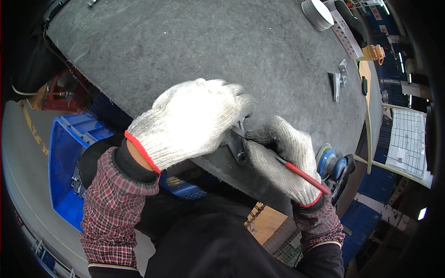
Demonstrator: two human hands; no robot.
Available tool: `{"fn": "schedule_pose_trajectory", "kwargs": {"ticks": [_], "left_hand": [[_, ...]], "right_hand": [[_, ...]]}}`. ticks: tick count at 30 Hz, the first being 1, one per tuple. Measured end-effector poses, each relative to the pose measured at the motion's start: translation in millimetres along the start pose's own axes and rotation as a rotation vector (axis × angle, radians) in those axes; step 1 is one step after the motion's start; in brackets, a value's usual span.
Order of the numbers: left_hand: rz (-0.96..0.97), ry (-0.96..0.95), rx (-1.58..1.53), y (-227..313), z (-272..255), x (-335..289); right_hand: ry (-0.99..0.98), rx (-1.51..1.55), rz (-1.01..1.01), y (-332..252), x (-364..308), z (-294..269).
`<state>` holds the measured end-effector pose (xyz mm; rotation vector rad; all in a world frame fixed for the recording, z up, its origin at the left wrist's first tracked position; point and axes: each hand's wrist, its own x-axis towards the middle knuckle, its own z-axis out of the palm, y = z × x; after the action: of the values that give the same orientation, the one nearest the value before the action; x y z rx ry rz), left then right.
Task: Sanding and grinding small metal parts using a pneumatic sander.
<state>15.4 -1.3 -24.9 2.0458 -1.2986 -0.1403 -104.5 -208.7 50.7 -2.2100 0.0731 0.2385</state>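
With left hand [192, 120] in a red-cuffed white knit glove [150, 136], gripping a small grey metal bracket [238, 152] just inside the near edge of a broad dark-grey worktop [194, 44]. With right hand [285, 155] in a matching glove [306, 155], closed around a slim red-handled tool [303, 175]. Facing open room ahead, but bounded at right by a round blue sander [330, 165] just beside that glove.

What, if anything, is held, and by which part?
Left hand: metal piece, exact grip hidden. Right hand: red-handled tool, by its shaft, ahead of the handle.
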Motion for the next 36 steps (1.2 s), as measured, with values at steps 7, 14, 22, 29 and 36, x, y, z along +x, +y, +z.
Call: {"fn": "schedule_pose_trajectory", "kwargs": {"ticks": [7, 14, 22, 29, 36], "left_hand": [[-0.018, -0.035, -0.004, 4, -5, 2], [-0.058, -0.161, 0.068, 17, -12, 8], [-0.067, -0.107, 0.107, 20, -8, 7], [-0.067, -0.127, 0.097, 20, -9, 6], [-0.044, -0.110, 0.122, 19, -6, 6]], "right_hand": [[-0.057, -0.052, 0.024, -10, 0, -8], [-0.140, -0.050, 0.122, -10, -21, -17], [-0.121, -0.124, 0.109, -15, -21, -15], [-0.120, -0.124, 0.077, -16, -24, -11], [-0.120, -0.049, 0.124, -6, -25, -15]]}}
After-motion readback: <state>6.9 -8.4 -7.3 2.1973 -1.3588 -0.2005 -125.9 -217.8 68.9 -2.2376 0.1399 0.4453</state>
